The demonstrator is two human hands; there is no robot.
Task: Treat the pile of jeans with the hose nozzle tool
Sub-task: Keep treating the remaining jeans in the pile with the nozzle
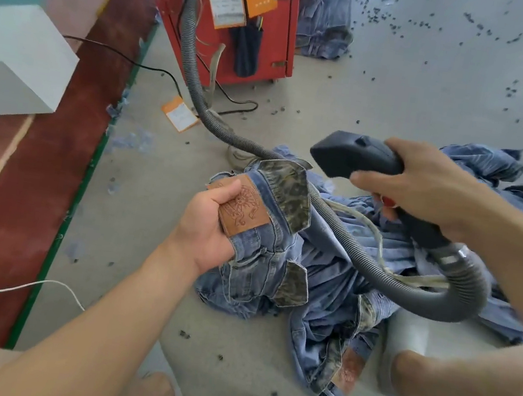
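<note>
A: Denim everywhere. What's hidden from where I'm driving?

B: Plenty. My left hand [208, 224] has its fingers curled under the waistband, out of sight; only the thumb shows, pressing the brown leather patch [245, 210]. It's gripping that pair of jeans [265, 258], lifted off the pile.

A: Right hand?

B: My right hand [421, 189] is wrapped round the handle of the hose nozzle tool [355, 158]. Fingertips partly blurred. A red button under the palm is mostly covered.

A: Which way is the nozzle aimed?

B: Long axis runs right to left, slightly away from me. The flat dark head points left, hovering just above the held waistband, not touching as far as I can tell.

A: Hose?

B: The grey ribbed hose [342, 231] loops out behind the handle, crosses the pile of jeans [412, 251] and climbs to the red machine [268, 32], whose top is cut off by the frame.

A: Anything else unclear?

B: Orange tags on the machine unreadable. Dark specks scattered on the grey floor [400, 93], too small to identify. A second denim heap [323, 23] beside the machine is cropped at the top.
</note>
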